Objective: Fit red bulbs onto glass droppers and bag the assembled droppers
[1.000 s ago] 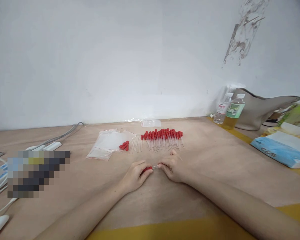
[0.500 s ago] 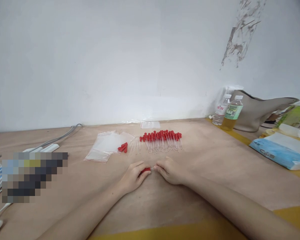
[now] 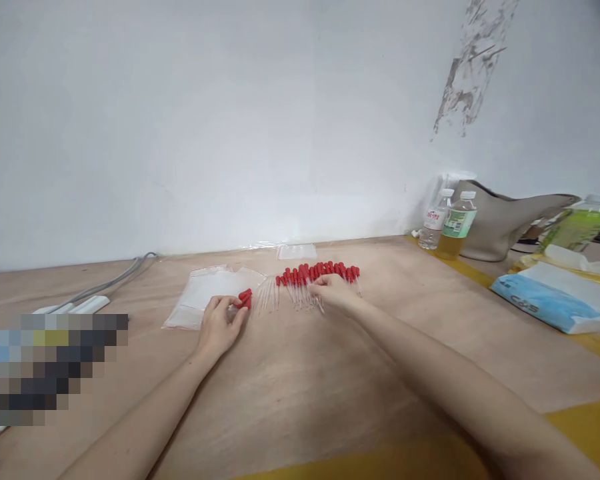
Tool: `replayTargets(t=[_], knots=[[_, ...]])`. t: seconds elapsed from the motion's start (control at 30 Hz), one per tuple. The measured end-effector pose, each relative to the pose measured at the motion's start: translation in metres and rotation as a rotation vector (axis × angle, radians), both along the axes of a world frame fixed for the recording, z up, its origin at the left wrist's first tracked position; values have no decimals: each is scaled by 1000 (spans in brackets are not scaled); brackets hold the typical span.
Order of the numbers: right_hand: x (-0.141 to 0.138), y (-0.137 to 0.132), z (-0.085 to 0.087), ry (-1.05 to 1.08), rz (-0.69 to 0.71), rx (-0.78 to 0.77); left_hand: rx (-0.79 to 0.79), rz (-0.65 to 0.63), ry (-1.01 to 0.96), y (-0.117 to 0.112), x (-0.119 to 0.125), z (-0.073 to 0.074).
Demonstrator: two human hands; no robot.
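Note:
My left hand (image 3: pixel 223 323) reaches to the small pile of loose red rubber bulbs (image 3: pixel 245 297), thumb and forefinger apart on either side of them. Over the row of droppers (image 3: pixel 300 275), each with a red bulb on a thin clear tube, my right hand (image 3: pixel 336 291) has its fingertips pinched on a dropper at the row's near side. That dropper is partly hidden by the fingers. Between the loose bulbs and the row lie several bare clear tubes (image 3: pixel 267 296).
Clear plastic zip bags (image 3: pixel 195 298) lie behind my left hand, and another bag (image 3: pixel 297 252) is by the wall. Two bottles (image 3: pixel 456 227), a grey-brown container (image 3: pixel 487 230) and a blue tissue pack (image 3: pixel 535 301) stand at right. A grey cable (image 3: pixel 125 270) runs at left.
My hands were together at the near side of the table with a bulb and tube between them. They have parted: the left moved to the loose bulbs, the right to the row.

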State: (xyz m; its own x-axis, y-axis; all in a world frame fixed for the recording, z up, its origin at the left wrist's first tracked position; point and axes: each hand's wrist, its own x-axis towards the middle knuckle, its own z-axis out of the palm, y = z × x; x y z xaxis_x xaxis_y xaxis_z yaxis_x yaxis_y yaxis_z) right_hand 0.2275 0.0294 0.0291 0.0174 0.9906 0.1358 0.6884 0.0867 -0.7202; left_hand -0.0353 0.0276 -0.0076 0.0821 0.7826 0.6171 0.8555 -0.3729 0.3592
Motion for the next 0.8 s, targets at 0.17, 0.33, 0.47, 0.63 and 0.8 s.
replayTargets(t=[0.17,0.33,0.47,0.63,0.8], knots=[[-50,28,0,-134,-149,70,-110,-37,-29,1,1,-2],[-76,44,-17,-328,-219,130,-3,55,61,3,2,-1],[-76,49,-23,-383,-212,166,-18,70,44,7,-1,-2],[-76,42,-21,-414,-182,216,-111,2,2,8,2,-5],[-91,31,-16,-481,-62,181,-125,-4,16,9,6,-4]])
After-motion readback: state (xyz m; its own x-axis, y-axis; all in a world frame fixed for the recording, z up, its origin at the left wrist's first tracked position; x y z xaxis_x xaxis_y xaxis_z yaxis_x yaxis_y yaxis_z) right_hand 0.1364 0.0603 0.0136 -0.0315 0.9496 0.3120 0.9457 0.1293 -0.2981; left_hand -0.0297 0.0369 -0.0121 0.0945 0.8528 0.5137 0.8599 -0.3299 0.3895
